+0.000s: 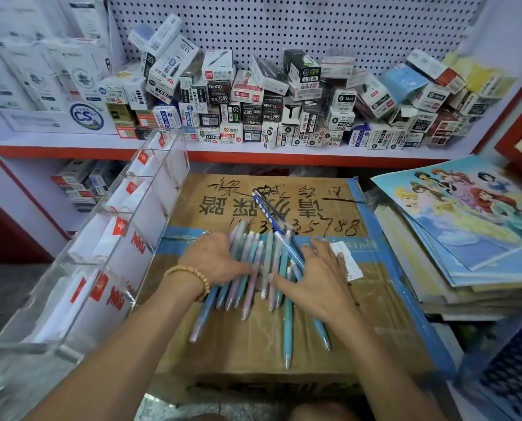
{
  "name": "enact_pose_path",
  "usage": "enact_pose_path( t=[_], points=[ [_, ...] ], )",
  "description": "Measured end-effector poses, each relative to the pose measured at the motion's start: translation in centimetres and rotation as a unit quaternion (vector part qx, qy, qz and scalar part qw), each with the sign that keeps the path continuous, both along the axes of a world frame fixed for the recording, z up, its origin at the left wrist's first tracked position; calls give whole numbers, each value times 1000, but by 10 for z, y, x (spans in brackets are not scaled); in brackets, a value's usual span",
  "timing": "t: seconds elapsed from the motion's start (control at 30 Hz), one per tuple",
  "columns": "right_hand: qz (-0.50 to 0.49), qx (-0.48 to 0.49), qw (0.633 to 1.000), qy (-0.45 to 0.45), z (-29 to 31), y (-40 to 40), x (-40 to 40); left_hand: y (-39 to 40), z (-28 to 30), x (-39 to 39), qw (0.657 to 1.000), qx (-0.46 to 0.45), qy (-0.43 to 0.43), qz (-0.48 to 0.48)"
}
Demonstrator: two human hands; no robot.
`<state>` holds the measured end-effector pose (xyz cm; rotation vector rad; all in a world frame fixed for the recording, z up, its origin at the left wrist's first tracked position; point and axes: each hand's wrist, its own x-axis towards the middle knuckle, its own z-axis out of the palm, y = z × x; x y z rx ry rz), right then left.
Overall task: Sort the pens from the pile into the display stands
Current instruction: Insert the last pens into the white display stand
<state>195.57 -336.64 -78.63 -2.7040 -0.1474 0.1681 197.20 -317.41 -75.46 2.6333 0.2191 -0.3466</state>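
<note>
A round "CS" badge is showing on the white carton (86, 116). "AIHAO" and "1389" are reading on a black pen box (218, 92). Handwritten digits "35788" are running across the cardboard box (253, 338)

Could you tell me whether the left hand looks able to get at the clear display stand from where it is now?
Probably yes. The left hand rests on the pens, and the display stand sits right beside it on that side, its open top facing up with nothing between them.

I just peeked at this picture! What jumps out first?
Two hands, left and right, press flat on a pile of pastel pens on a cardboard box. A clear stand waits on the left, and a shelf behind is heaped with little boxes.
</note>
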Motion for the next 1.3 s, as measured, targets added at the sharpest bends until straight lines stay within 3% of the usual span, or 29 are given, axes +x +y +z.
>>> enact_pose_path(
  t=[0.1, 0.23, 0.47, 0.6, 0.87, 1.0, 1.13, 1.3],
  points=[
    [-31, 5, 999, -35, 2, 3, -1, 0, 4, -1, 998, 62, 14, -3],
    [-45, -43, 997, -43, 0, 13, -1, -1, 11, 0, 998, 42, 43, -14],
    [-20, 35, 999, -26, 6, 22, 10, -3, 17, -2, 998, 29, 46, -28],
    [-13, 23, 999, -45, 8, 26, 12, -2, 16, -5, 998, 17, 44, -29],
    [-5, 35, 999, -36, 7, 16, 27, 3, 8, -10, 999, 15, -36, -10],
    [-18, 194, 981, 23, 14, 7, 36, 7, 3, -11, 998, -36, -59, 3],
    [-91, 396, 913, 46, 25, 5, 32, 8, 7, -12, 983, -154, -94, 33],
    [-162, 519, 838, 53, 37, 8, 26, 2, 21, -12, 943, -288, -157, 63]
  ],
)
